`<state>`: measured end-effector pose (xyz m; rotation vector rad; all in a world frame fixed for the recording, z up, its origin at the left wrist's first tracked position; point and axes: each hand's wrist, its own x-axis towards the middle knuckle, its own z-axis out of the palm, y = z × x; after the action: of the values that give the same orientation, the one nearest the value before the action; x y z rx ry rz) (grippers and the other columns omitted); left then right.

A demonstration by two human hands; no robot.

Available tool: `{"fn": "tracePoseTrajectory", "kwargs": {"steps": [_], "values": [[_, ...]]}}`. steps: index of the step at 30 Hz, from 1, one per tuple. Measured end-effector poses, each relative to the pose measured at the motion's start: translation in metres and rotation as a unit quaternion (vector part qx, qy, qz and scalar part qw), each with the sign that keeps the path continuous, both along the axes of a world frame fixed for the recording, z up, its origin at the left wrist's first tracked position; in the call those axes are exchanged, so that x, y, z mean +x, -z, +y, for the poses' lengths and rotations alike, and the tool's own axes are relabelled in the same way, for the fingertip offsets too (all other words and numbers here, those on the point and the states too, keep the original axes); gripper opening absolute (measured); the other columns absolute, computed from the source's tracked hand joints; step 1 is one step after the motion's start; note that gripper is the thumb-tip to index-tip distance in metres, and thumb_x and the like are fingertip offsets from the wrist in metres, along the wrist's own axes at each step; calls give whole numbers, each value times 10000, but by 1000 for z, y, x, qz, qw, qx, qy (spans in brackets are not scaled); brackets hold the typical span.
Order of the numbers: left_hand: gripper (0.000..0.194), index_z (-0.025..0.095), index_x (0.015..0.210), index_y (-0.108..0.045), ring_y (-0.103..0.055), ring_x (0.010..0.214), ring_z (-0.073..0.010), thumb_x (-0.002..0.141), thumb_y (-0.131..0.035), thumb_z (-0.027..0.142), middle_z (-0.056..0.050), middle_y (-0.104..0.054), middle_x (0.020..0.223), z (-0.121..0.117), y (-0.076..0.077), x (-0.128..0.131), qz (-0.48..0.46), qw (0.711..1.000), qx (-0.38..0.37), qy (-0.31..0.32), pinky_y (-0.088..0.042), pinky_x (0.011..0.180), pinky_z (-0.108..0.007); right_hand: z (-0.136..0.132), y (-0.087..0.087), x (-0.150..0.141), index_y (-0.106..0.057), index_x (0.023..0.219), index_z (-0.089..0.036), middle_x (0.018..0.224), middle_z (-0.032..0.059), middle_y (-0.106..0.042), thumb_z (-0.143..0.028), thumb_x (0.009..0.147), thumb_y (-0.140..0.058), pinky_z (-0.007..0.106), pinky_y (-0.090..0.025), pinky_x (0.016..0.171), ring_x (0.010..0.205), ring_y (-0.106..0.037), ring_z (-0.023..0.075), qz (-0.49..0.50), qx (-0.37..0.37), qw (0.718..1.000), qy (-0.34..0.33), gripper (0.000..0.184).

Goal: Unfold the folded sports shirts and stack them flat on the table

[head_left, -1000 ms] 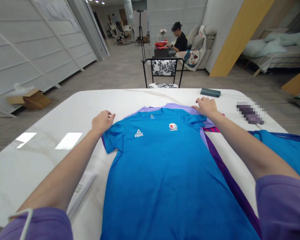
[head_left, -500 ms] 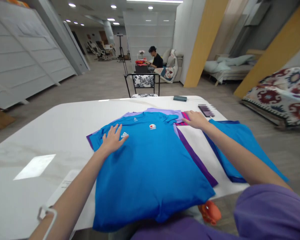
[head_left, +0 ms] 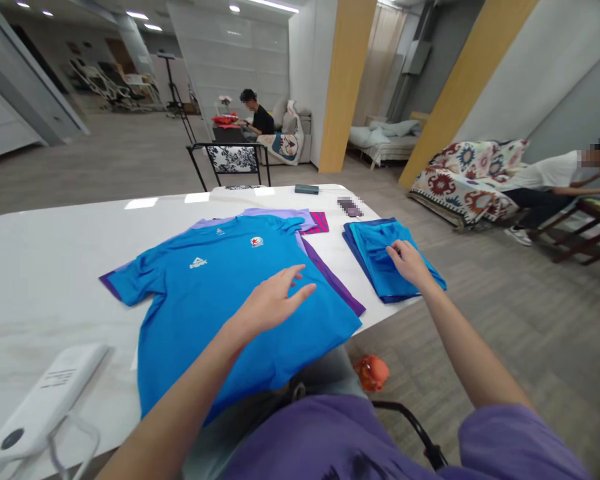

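A blue T-shirt lies flat, front up, on a white table, with a purple shirt spread under it. My left hand hovers open over the blue shirt's lower right part, fingers spread. My right hand rests fingers-down on a folded stack of blue clothes at the table's right edge; it grips nothing that I can see.
A white device lies at the near left. A dark phone, a teal case and a pink-purple cloth lie at the far side. A black chair stands behind. One person sits far back, another at right.
My view has swung right. The left hand came off the shirt's chest and moved toward its lower right. The right hand went from the shirt's right sleeve onto the folded blue stack.
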<state>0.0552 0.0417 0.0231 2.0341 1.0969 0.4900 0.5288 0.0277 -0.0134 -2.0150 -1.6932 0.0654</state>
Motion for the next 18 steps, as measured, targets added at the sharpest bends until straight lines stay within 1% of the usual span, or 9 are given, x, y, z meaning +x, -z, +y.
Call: {"fn": "tracePoseTrajectory", "kwargs": {"steps": [3, 5, 7, 9, 10, 12, 13, 16, 18], "values": [[980, 266, 1649, -627, -689, 1479, -445, 1000, -471, 984, -182, -648, 1692, -29, 11, 29, -85, 967, -237, -27, -613, 1176, -562, -56, -17, -47, -647, 1051, -246, 1132, 93, -717, -612, 1162, -556, 430, -571, 1062, 1091, -696, 279, 124, 85, 982, -115, 393], [1074, 256, 1657, -605, -695, 1470, -470, 962, -395, 1048, -194, -597, 1741, -43, 25, 48, -177, 895, -409, -4, -652, 1109, -616, -96, -23, -83, -676, 1079, -258, 1295, 99, -736, -566, 1161, -610, 443, -560, 1135, 1240, -702, 291, 185, 81, 958, -206, 325], [1157, 213, 1620, -636, -693, 1478, -476, 926, -338, 1090, -214, -633, 1701, -53, 41, 72, -288, 798, -529, 15, -650, 1119, -649, -130, -25, -115, -699, 1119, -268, 1403, 97, -736, -481, 1175, -614, 460, -548, 1195, 1337, -698, 287, 235, 38, 918, -316, 236], [1156, 156, 1511, -720, -704, 1473, -455, 911, -389, 1087, -238, -735, 1564, -59, 54, 97, -376, 718, -586, 20, -617, 1199, -626, -152, -23, -139, -706, 1148, -273, 1385, 88, -759, -412, 1186, -604, 472, -541, 1230, 1334, -715, 265, 266, -19, 870, -414, 177], [1094, 141, 1451, -756, -725, 1448, -443, 913, -480, 1053, -243, -783, 1476, -61, 60, 109, -402, 703, -587, 7, -608, 1223, -605, -158, -21, -146, -708, 1147, -273, 1353, 80, -774, -395, 1183, -615, 480, -531, 1248, 1315, -725, 255, 268, -48, 850, -451, 158], [863, 158, 1395, -786, -759, 1398, -414, 915, -723, 873, -212, -835, 1364, -64, 68, 125, -429, 720, -544, -46, -598, 1247, -570, -164, -14, -150, -721, 1151, -274, 1321, 76, -793, -408, 1156, -681, 492, -516, 1264, 1295, -730, 252, 260, -88, 836, -475, 140], [745, 191, 1402, -785, -762, 1390, -395, 905, -820, 744, -176, -844, 1357, -66, 70, 128, -437, 739, -507, -78, -592, 1254, -557, -164, -9, -146, -730, 1156, -272, 1314, 81, -796, -433, 1137, -716, 488, -527, 1244, 1282, -731, 257, 263, -93, 846, -454, 162], [566, 260, 1374, -787, -761, 1348, -341, 869, -914, 484, -80, -853, 1338, -72, 66, 118, -445, 800, -387, -107, -587, 1236, -487, -160, 8, -125, -732, 1112, -259, 1138, 82, -806, -589, 1104, -736, 425, -623, 1027, 1066, -759, 243, 346, -59, 899, -263, 329], [410, 231, 1240, -812, -772, 1208, -303, 906, -879, 459, -63, -855, 1220, -76, 56, 101, -412, 851, -325, -29, -610, 1132, -417, -156, 20, -115, -740, 1123, -263, 1017, 68, -802, -737, 1059, -723, 405, -654, 854, 900, -761, 239, 441, -78, 884, -134, 479]]}}
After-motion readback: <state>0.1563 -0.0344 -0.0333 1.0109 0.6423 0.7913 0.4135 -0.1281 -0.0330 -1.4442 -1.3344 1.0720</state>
